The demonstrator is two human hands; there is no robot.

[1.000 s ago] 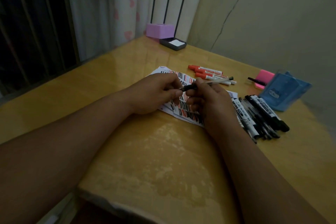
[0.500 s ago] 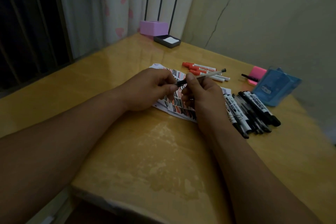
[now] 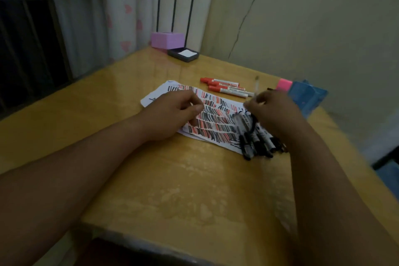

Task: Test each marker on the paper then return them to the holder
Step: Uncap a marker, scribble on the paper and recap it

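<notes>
The right hand (image 3: 272,110) is pinching a thin marker (image 3: 256,85) between thumb and fingers (image 3: 253,104), just past the paper's (image 3: 218,120) far right edge. The marker is sticking up and away from the fingertips, its pale barrel smeared by motion, so which end is pointing up is hard to say. The right wrist is hovering over the paper's right end, with the forearm running back toward the viewer and the knuckles facing up.

The left hand (image 3: 178,113) is resting on the left part of the paper, palm down, with its fingers (image 3: 194,107) curled in and the thumb pressing against the forefinger. Whether they are pinching something small I cannot tell.

The paper is lying flat on the table (image 3: 172,179), covered in rows of short red and black strokes. The red markers (image 3: 224,88) are lying side by side just beyond its far edge, and their white labels are carrying print too small to read. The black markers (image 3: 254,138) are lying in a pile on its right end, with their lettering blurred. The blue holder (image 3: 309,97) is sitting off to the right of the paper, beyond the right hand.
</notes>
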